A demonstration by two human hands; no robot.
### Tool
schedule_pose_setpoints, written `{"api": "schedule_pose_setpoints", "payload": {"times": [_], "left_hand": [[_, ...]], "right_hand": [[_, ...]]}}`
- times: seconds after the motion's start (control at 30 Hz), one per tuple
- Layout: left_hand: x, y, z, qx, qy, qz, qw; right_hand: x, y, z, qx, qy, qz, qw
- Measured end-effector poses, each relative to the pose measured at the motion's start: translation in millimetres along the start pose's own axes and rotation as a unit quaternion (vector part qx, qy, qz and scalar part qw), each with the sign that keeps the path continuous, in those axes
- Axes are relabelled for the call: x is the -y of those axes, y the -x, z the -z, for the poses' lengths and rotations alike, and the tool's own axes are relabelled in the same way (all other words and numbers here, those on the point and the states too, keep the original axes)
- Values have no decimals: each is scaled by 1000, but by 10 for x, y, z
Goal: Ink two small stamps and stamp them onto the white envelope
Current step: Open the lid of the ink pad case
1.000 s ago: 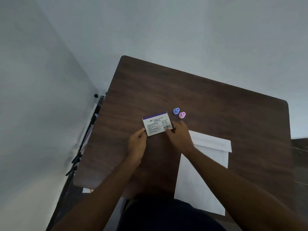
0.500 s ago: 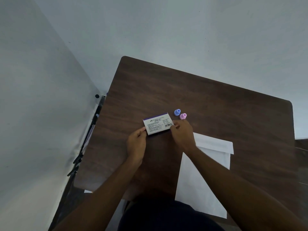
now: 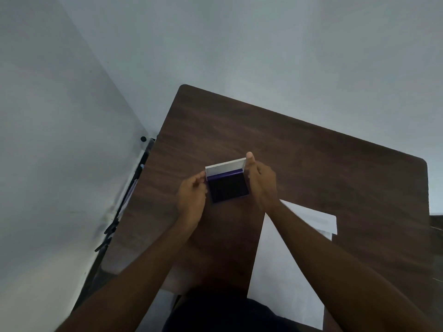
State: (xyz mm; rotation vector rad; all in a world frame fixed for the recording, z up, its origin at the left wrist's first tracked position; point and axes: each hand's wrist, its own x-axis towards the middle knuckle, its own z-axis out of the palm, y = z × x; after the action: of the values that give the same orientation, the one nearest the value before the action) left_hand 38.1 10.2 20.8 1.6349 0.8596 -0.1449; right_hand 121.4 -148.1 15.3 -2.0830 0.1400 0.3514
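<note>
Both hands grip the ink pad on the table, left hand steadying its base, right hand raising the lid; stamps are hidden, and the white envelope beside it appears unstamped.

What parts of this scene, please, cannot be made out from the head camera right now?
- The two small stamps: hidden in the head view, probably behind the ink pad's raised lid and the right hand.
- White envelope: partly covered by the right forearm.
- Ink pad surface: too dark for detail.
</note>
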Motion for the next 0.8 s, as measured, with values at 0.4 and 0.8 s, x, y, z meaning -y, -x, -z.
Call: {"api": "schedule_pose_setpoints", "payload": {"times": [0.4,0.8], "left_hand": [[-121,-253,-66,-8,23,14,1000],[-122,-356,-111,3,-41,18,999]], "right_hand": [[165,-399,-84,33,197,30,979],[211,-563,-127,56,239,-31,969]]}}
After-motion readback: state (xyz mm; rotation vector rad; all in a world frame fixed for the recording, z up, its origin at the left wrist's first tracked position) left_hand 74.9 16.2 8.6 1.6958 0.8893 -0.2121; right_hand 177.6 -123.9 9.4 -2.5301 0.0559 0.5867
